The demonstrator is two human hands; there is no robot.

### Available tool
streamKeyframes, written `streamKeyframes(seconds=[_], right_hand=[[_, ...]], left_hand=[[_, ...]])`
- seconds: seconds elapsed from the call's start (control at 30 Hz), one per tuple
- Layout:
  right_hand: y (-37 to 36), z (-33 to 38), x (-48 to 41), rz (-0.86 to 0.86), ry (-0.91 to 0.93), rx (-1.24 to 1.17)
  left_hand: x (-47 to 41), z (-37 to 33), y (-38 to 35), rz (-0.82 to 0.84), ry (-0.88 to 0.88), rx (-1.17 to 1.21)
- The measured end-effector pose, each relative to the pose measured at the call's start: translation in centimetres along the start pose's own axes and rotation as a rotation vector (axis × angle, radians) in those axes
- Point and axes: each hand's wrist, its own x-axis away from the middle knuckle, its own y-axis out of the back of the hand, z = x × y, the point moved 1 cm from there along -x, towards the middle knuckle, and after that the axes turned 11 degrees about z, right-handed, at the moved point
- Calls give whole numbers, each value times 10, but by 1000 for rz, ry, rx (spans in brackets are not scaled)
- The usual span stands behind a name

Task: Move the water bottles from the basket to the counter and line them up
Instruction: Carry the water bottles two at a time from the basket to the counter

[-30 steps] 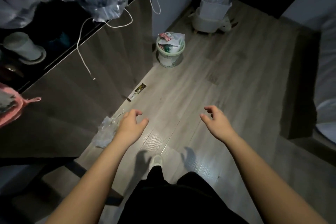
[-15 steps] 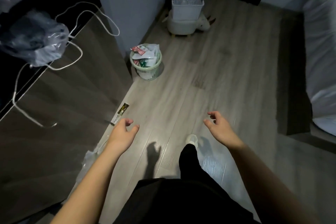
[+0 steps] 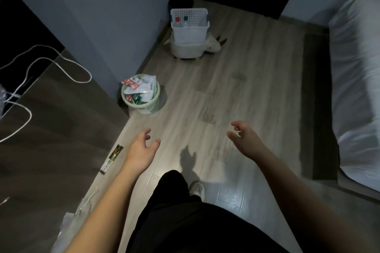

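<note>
A white perforated basket [image 3: 190,32] stands on a small white stool [image 3: 186,50] against the far wall. Inside it I see two clear water bottles, one with a red cap [image 3: 177,19] and one with a green cap [image 3: 185,18]. My left hand [image 3: 141,150] and my right hand [image 3: 245,139] hang over the wooden floor, well short of the basket. Both hands hold nothing and their fingers are loosely spread. The dark counter top [image 3: 12,33] shows only at the far left edge, above its grey-brown cabinet front.
A pale green waste bin [image 3: 141,96] full of wrappers stands by the wall corner. White cables [image 3: 61,65] hang down the cabinet front. A wrapper [image 3: 112,158] and clear plastic [image 3: 70,224] lie on the floor at left. A bed with white bedding [image 3: 357,80] runs along the right.
The view has swung right and forward, away from the counter. The basket and the waste bin now appear nearer, and the bags on the counter have left the frame. Both hands stay empty.
</note>
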Motion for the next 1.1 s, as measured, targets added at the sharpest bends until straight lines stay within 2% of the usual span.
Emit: streamKeyframes(seconds=[0.3,0.53,0.8,1.1], right_hand=[[57,17,-93,25,-25,6],[115,69,-206,26,-40,24],[179,134,-314,-5,-24,3],[231,161,-412,23,-22,-25]], left_hand=[[-107,-58,3,-2,1,38],[-226,-113,24,39,7,63],[-364,-211,73,86,-117,-15],[-452,-275,80,66,-134,22]])
